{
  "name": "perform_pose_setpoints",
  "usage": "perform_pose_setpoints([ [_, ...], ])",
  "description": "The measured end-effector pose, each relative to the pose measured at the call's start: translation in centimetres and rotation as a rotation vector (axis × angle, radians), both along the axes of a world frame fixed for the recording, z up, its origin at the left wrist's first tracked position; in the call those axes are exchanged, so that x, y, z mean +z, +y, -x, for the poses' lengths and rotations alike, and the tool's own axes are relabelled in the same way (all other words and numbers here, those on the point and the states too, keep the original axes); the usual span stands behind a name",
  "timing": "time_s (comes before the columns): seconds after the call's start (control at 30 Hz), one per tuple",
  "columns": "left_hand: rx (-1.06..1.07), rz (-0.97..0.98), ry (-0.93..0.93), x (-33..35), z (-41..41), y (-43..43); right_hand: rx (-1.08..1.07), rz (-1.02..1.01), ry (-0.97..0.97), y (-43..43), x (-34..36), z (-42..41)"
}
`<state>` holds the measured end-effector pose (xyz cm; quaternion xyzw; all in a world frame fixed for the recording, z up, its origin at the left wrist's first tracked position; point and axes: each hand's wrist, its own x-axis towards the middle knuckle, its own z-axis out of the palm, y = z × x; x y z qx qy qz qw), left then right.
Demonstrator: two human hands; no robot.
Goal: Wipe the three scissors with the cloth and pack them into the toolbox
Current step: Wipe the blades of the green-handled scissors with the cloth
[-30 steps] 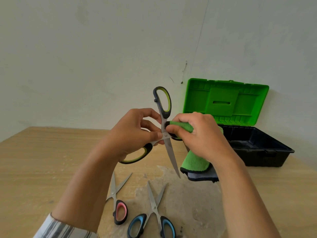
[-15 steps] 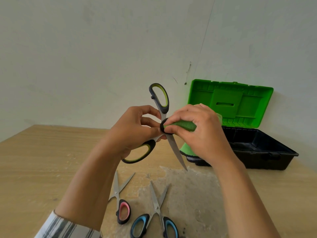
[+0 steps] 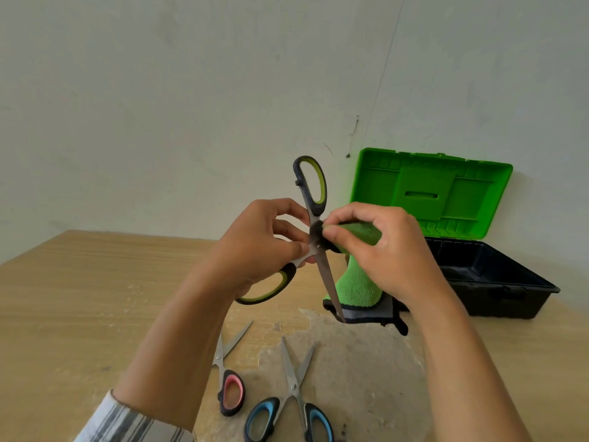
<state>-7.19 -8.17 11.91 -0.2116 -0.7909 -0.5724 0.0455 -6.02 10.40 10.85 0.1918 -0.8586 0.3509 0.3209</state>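
My left hand [image 3: 258, 247] holds the large green-and-black scissors [image 3: 314, 199] spread wide above the table, one handle up, one blade pointing down. My right hand [image 3: 385, 250] pinches the green cloth [image 3: 355, 285] against the scissors near the pivot; the cloth hangs down behind the blade. On the table below lie the pink-handled scissors [image 3: 231, 387], partly hidden by my left forearm, and the blue-handled scissors [image 3: 293, 403], both with blades apart. The toolbox [image 3: 497, 282] stands with its lid up at the right by the wall, black tray and green lid [image 3: 430, 193].
The wooden table [image 3: 79, 298] has a worn grey patch [image 3: 366, 378] under the small scissors. A white wall stands right behind the toolbox. The table's left edge runs diagonally at far left.
The cloth pinch has shifted up from the blade toward the pivot. The scissors tilted slightly, and the hanging cloth swung behind the blade.
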Motion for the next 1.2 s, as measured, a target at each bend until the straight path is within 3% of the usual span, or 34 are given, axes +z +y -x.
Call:
perform_pose_setpoints([
  [0.27,0.031,-0.004,0.003,0.0,-0.1,0.0,-0.072,-0.145,0.102,-1.0,-0.2,0.2],
  [0.77,0.017,0.007,0.019,0.4,-0.2,-0.3,-0.087,-0.122,0.06,0.5,0.1,-0.3],
  [1.0,-0.029,-0.037,-0.05,0.0,0.5,-0.8,-0.217,0.034,-0.011,3.9,-0.2,-0.2],
  [1.1,-0.051,-0.156,-0.091,-0.2,0.7,-1.0,-0.278,0.231,0.003,5.0,-0.5,0.1],
  [1.2,-0.065,-0.363,-0.128,0.0,0.9,-1.2,-0.163,0.476,-0.071,4.6,-0.3,-0.1],
])
